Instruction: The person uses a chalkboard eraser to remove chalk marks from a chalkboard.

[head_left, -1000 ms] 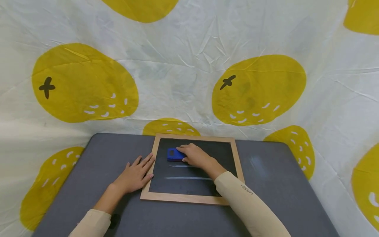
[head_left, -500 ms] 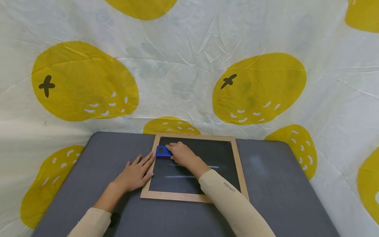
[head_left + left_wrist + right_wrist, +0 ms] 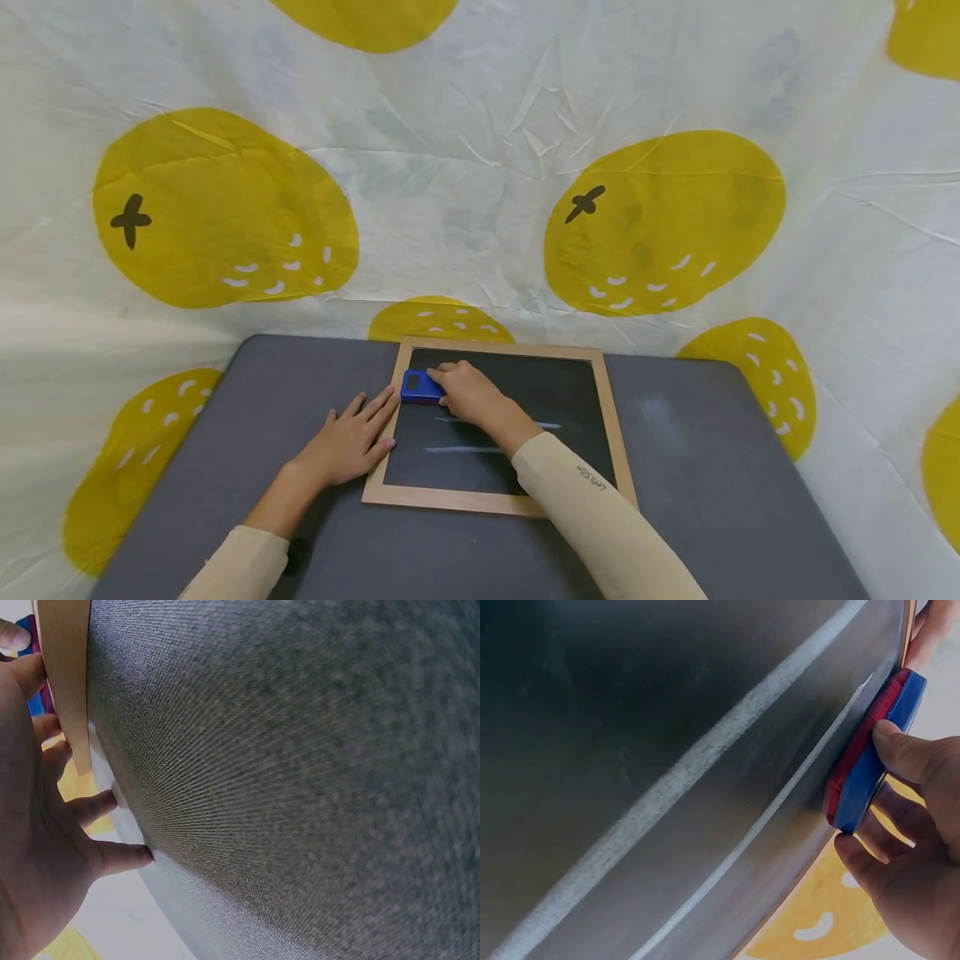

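Note:
A blackboard (image 3: 517, 387) in a light wooden frame lies on the grey table. My right hand (image 3: 474, 395) grips a blue eraser (image 3: 422, 387) by its right end, near the board's upper left corner. In the right wrist view, the eraser's red felt (image 3: 864, 742) faces the board, with the thumb on one side and fingers on the other. Two chalk lines (image 3: 705, 765) cross the board below the eraser, partly hidden by my right arm in the head view. With fingers spread, my left hand (image 3: 345, 442) rests at the frame's left edge, its fingertips on the wood.
The grey tabletop (image 3: 705, 467) stretches around the board, with a pale chalky smudge (image 3: 662, 417) to the right. Behind the table hangs a white cloth (image 3: 450, 208) printed with yellow fruit shapes. A small dark object (image 3: 297, 557) shows beside the left sleeve.
My right hand has slid the eraser left across the board to the frame's left side, where it stays over the last half second. The left hand holds its place.

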Demonstrator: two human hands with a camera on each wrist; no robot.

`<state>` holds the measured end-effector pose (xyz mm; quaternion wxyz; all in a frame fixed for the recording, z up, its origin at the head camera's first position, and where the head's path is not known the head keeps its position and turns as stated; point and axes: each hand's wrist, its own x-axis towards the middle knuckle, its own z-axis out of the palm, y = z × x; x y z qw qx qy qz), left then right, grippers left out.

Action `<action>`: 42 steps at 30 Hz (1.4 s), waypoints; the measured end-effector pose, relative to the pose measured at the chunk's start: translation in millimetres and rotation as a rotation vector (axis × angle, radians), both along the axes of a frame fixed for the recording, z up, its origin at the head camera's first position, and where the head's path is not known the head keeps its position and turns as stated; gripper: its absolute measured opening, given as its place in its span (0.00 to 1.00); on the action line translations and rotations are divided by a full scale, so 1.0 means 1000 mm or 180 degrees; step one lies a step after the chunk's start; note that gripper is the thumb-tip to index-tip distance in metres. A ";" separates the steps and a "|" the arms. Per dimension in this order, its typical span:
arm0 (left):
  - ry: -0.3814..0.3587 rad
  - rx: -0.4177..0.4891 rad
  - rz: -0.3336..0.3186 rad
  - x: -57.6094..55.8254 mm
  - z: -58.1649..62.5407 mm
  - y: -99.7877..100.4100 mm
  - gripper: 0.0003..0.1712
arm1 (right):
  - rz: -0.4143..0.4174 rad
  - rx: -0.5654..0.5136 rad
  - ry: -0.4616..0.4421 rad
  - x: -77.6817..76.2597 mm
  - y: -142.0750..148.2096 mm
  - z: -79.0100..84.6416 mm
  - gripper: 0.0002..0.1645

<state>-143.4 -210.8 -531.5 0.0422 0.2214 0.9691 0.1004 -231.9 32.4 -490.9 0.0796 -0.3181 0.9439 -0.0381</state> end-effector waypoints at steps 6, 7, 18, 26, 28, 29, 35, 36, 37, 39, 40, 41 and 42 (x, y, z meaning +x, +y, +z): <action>-0.0066 0.0014 0.0031 0.002 0.004 0.004 0.40 | -0.0060 0.0066 -0.0012 0.000 0.006 -0.003 0.35; -0.0066 0.0023 0.0039 0.002 0.004 0.004 0.40 | -0.0058 0.0063 -0.0013 0.000 0.008 -0.003 0.35; 0.0010 0.0108 0.0012 -0.001 -0.003 -0.001 0.40 | -0.0054 -0.0129 -0.0126 0.003 0.046 0.000 0.35; -0.0062 0.0098 0.0014 0.000 0.007 0.000 0.40 | -0.0129 -0.0218 -0.0126 0.004 0.070 0.000 0.35; -0.0070 0.0084 0.0015 0.000 0.007 0.000 0.40 | -0.0169 -0.0254 -0.0128 0.004 0.078 0.001 0.35; -0.0068 0.0082 0.0013 0.000 0.008 0.000 0.40 | -0.0193 -0.0271 -0.0128 0.004 0.082 0.001 0.35; -0.0043 0.0091 0.0009 -0.001 0.008 -0.001 0.40 | -0.0318 -0.0435 -0.0221 0.008 0.112 0.000 0.35; -0.0049 0.0079 0.0010 -0.001 0.008 -0.001 0.40 | -0.0328 -0.0456 -0.0226 0.009 0.118 0.000 0.35; -0.0049 0.0079 0.0007 0.000 0.008 -0.001 0.40 | -0.0341 -0.0475 -0.0225 0.010 0.124 -0.001 0.35; -0.0046 0.0085 -0.0004 0.000 0.007 -0.001 0.40 | -0.0365 -0.0506 -0.0209 0.012 0.137 -0.002 0.34; -0.0036 0.0101 -0.0012 0.000 0.006 -0.001 0.40 | -0.0371 -0.0508 -0.0184 0.014 0.144 -0.002 0.34; -0.0015 0.0116 -0.0021 0.000 0.005 -0.002 0.40 | -0.0372 -0.0515 -0.0156 0.015 0.150 -0.002 0.34; 0.0006 0.0127 -0.0023 0.000 0.003 -0.002 0.40 | -0.0375 -0.0523 -0.0122 0.017 0.156 -0.003 0.34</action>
